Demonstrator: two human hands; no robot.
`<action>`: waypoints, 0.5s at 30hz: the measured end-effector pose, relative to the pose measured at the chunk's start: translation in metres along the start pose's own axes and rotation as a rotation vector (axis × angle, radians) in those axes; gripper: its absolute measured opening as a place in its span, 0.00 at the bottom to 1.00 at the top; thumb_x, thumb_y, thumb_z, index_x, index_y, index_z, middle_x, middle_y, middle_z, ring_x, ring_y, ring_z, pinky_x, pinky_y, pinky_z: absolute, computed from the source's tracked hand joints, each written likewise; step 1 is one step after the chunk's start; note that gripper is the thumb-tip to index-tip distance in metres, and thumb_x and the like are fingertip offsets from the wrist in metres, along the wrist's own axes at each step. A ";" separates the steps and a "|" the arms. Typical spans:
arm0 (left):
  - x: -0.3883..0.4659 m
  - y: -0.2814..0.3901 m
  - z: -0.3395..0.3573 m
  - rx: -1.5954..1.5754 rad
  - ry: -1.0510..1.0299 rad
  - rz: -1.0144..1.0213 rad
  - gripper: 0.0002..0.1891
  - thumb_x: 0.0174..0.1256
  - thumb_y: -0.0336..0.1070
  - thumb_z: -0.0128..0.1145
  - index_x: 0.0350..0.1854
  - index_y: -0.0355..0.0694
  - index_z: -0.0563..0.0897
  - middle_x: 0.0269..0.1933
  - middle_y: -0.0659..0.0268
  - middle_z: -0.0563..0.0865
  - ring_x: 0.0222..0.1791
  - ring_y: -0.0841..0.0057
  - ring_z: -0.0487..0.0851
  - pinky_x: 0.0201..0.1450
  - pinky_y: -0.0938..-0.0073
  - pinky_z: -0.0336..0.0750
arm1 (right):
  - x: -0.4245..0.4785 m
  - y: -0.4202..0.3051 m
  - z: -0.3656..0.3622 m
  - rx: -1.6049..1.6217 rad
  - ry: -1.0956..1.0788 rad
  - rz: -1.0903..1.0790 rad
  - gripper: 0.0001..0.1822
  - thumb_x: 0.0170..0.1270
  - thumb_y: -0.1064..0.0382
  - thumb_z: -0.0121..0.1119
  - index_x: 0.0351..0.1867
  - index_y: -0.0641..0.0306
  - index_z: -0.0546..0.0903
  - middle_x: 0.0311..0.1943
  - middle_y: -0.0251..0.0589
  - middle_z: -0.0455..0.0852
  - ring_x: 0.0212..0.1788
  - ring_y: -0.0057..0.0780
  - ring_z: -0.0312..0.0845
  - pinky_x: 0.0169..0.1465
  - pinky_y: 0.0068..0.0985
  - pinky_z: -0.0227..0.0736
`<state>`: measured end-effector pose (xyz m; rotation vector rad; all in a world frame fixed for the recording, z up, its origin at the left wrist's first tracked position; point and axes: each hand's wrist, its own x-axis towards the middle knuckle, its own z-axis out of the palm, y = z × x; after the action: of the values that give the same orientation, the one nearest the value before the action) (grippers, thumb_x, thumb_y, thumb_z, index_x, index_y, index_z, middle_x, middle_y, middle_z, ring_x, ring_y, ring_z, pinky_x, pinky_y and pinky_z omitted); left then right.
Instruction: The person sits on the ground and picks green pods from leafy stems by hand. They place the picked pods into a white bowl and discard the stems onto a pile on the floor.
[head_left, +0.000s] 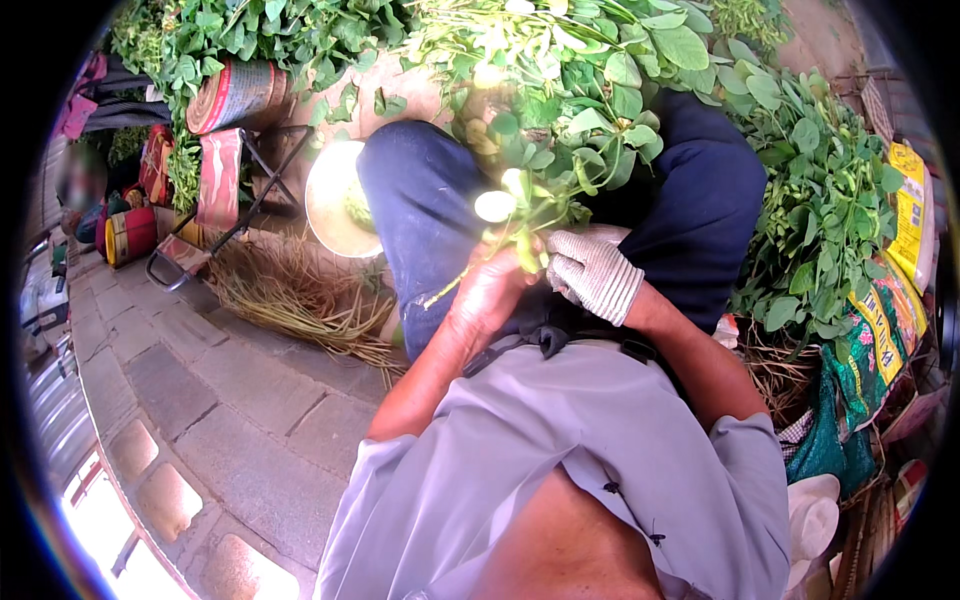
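My bare left hand is closed around the stem of a green bean plant above my lap. The stem's cut end pokes out to the left of that hand, and the leafy part with pods spreads away from me between my knees. Right beside it, my right hand wears a striped knit glove, its fingers bent at the pods; whether they grip a pod cannot be made out. A pale bowl with green pods in it stands left of my left knee, partly hidden by it.
Leafy bean plants lie heaped ahead and to the right. Dry stalks lie on the paving at left, near a folding stool and a printed roll. Printed sacks stand at far right.
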<state>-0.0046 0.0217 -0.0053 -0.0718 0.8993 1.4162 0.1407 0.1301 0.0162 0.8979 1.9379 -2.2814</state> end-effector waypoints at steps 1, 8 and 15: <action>-0.001 0.000 0.001 -0.002 0.010 -0.004 0.18 0.58 0.32 0.66 0.51 0.40 0.79 0.42 0.70 0.83 0.37 0.82 0.78 0.35 0.80 0.70 | 0.001 0.001 0.001 0.027 -0.005 -0.009 0.07 0.72 0.64 0.46 0.41 0.61 0.76 0.23 0.30 0.76 0.21 0.16 0.69 0.25 0.17 0.65; -0.002 0.002 0.003 0.090 0.059 0.013 0.18 0.58 0.33 0.66 0.51 0.40 0.79 0.40 0.70 0.83 0.36 0.82 0.77 0.34 0.80 0.69 | 0.002 0.001 -0.007 0.334 -0.147 0.081 0.09 0.73 0.60 0.48 0.43 0.62 0.77 0.24 0.30 0.76 0.22 0.16 0.70 0.25 0.15 0.65; -0.001 -0.002 0.002 0.214 0.101 0.068 0.16 0.58 0.32 0.66 0.49 0.39 0.80 0.39 0.70 0.84 0.37 0.81 0.79 0.40 0.80 0.71 | 0.006 0.005 -0.007 0.342 -0.189 0.130 0.09 0.71 0.59 0.49 0.38 0.61 0.76 0.22 0.30 0.75 0.21 0.16 0.69 0.25 0.17 0.65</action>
<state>-0.0020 0.0218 -0.0045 0.0496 1.1421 1.3805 0.1408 0.1375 0.0088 0.7674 1.3995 -2.5544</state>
